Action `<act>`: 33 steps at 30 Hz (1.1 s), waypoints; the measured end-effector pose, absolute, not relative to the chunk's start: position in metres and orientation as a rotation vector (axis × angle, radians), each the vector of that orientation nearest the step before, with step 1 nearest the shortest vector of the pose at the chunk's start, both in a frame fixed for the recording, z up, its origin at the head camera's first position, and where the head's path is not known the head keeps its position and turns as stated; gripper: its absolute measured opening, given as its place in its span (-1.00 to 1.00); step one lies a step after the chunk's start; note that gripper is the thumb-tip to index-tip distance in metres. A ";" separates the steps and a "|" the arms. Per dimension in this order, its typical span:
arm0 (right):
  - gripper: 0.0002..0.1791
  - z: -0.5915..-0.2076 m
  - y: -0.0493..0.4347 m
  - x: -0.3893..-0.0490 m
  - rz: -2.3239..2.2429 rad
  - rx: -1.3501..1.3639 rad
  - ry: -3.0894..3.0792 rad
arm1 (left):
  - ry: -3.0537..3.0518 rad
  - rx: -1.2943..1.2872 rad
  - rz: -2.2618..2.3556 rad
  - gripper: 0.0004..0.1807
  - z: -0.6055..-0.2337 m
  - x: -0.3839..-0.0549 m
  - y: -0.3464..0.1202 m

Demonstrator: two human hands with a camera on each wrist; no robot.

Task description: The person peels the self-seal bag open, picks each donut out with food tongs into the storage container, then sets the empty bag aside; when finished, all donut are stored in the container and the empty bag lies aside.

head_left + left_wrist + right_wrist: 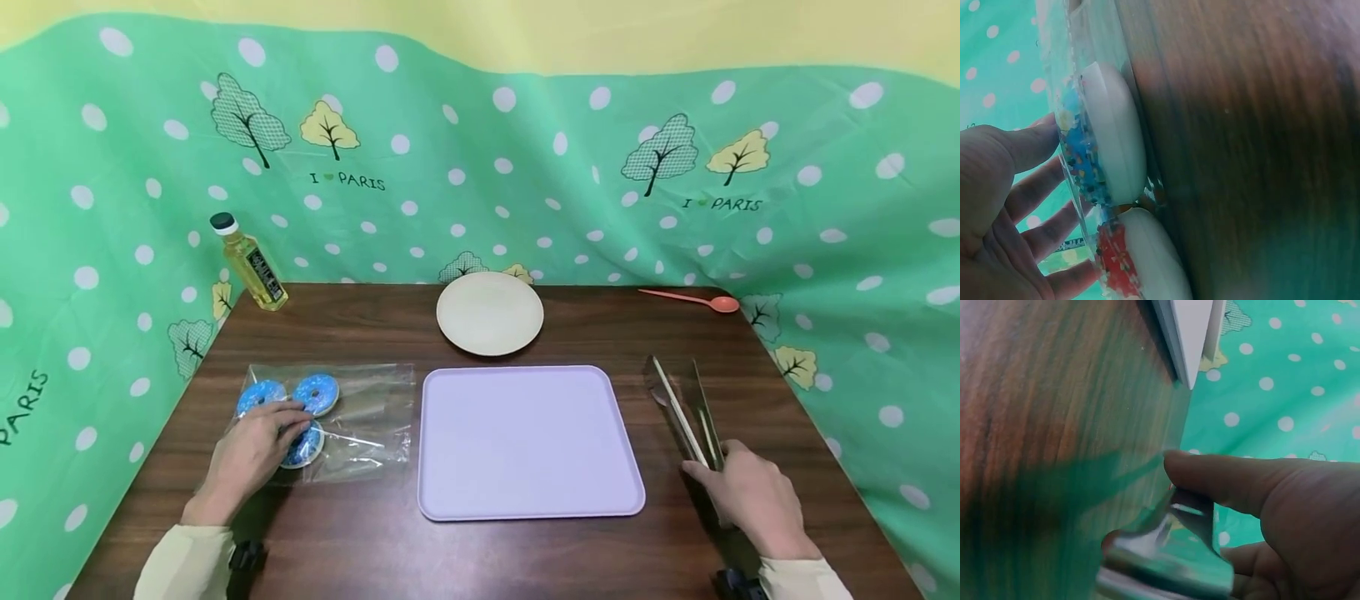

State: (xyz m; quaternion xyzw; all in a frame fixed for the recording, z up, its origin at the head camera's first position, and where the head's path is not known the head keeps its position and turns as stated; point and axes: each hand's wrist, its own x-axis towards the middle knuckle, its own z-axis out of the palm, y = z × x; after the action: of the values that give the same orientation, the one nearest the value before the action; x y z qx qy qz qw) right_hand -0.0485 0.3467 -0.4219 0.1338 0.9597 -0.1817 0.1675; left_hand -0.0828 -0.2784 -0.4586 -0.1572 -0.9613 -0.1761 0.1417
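Note:
My left hand (pixel 255 446) rests on a clear plastic bag (pixel 375 392) lying flat at the left of the table. Inside the bag are three doughnuts (pixel 318 390) with blue, sprinkled tops in the head view. Up close in the left wrist view, one doughnut (pixel 1116 134) shows blue icing and another shows red, both on pale bases. The thumb and fingers there are extended, their tips against the plastic. At the right, my right hand (pixel 757 496) grips metal tongs (pixel 680 412) near their joined end, their two arms spread apart and pointing away from me.
Between the hands lies a lilac tray (pixel 525 442), with a cream plate (pixel 490 314) behind it. An oil bottle (pixel 255 268) with a dark cap stands at the back left corner. A coral spoon (pixel 723 305) lies at the back right. Patterned green cloth (pixel 555 175) hangs around the table.

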 end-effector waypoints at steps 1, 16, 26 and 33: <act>-0.04 -0.422 0.347 -0.048 -0.528 0.370 2.762 | -2.772 -0.455 -0.510 -0.87 -0.458 -0.083 -0.278; -0.22 -0.423 0.346 -0.058 -0.705 0.231 2.939 | -2.697 -0.460 -0.567 -0.88 -0.455 -0.081 -0.277; -0.36 -0.413 0.307 -0.072 -0.808 -0.018 2.942 | -2.676 -0.429 -0.556 -0.86 -0.452 -0.080 -0.279; -0.43 -0.410 0.272 -0.083 -0.901 -0.212 2.847 | -2.664 -0.444 -0.563 -0.86 -0.450 -0.081 -0.279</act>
State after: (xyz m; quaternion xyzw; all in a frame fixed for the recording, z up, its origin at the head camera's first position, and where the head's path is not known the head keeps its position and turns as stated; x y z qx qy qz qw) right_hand -0.0825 0.2724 -0.4096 -0.0705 0.9484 -0.3001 0.0737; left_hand -0.0807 -0.2795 -0.4496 -0.1580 -0.9480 -0.2003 0.1902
